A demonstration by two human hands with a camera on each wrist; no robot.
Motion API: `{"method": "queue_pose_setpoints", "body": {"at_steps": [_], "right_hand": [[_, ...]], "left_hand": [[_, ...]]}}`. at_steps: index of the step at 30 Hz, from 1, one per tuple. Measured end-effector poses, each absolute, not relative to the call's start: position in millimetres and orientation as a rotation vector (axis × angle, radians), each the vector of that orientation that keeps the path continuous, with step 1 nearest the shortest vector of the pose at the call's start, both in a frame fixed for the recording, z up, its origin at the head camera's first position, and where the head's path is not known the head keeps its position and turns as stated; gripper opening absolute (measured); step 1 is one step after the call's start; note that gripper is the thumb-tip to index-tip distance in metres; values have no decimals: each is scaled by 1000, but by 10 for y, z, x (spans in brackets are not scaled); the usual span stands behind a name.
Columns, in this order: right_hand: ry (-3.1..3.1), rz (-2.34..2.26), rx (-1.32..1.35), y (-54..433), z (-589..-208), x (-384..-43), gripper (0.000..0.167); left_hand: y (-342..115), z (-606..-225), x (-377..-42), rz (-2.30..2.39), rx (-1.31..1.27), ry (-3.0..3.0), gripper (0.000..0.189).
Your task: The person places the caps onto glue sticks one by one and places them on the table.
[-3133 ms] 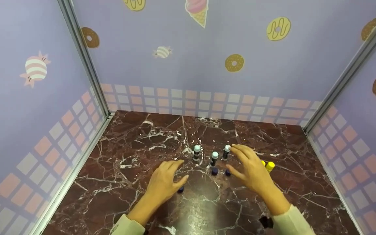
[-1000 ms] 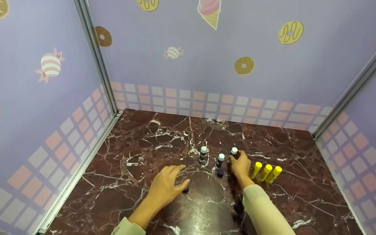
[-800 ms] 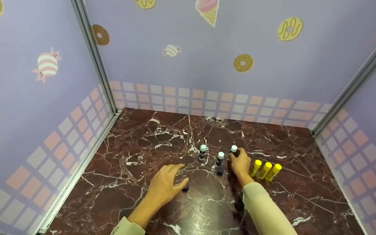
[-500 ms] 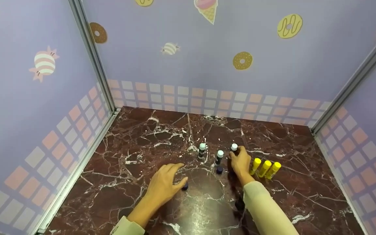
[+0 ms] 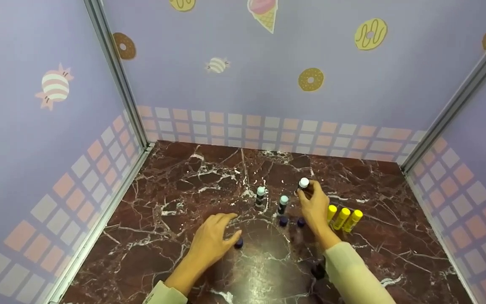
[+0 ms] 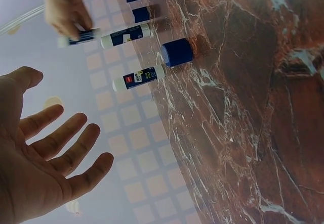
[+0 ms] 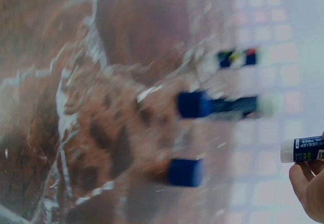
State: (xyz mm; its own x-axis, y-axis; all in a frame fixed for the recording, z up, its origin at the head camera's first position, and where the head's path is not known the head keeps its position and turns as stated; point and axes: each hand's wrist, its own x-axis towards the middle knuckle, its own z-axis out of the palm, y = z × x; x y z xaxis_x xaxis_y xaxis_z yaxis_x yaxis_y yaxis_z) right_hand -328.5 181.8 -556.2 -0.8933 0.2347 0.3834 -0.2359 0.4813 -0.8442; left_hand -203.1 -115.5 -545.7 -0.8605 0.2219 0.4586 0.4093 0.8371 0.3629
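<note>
My right hand (image 5: 318,207) pinches a glue stick (image 5: 303,183) with a navy label and white end, raised off the table in the right wrist view. Two more navy-labelled glue sticks, one at left (image 5: 260,196) and one in the middle (image 5: 283,205), stand upright without caps. Blue caps sit nearer the person: one before the middle stick (image 5: 283,221), one beside the right forearm (image 5: 301,222). A third blue cap (image 5: 238,242) lies by my left thumb. My left hand (image 5: 211,234) hovers with fingers spread, holding nothing, as the left wrist view shows.
Three yellow glue sticks, left (image 5: 331,212), middle (image 5: 342,218) and right (image 5: 353,221), stand in a row right of the right hand. The dark red marble tabletop (image 5: 163,249) is bounded by lilac printed panels (image 5: 243,88) at the back and sides.
My right hand reached to the rightmost navy glue stick, gripped it and has just lifted it, uncovering the cap behind its wrist. My left hand has stayed nearly still.
</note>
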Motion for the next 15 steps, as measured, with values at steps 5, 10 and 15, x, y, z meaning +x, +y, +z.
{"method": "queue_pose_setpoints", "body": {"at_steps": [5, 10, 15], "right_hand": [[-2136, 1544, 162, 1810, -5252, -2872, 27], [-2048, 1647, 328, 1815, -5023, -2483, 30], [-2045, 1679, 375, 1798, -4934, -2195, 33]], "left_hand": [[-1161, -5473, -2059, -662, -464, -2621, 45], [-1156, -5450, -2099, -690, -451, -2621, 43], [-1144, -5442, -2124, -727, -458, -2650, 44]]}}
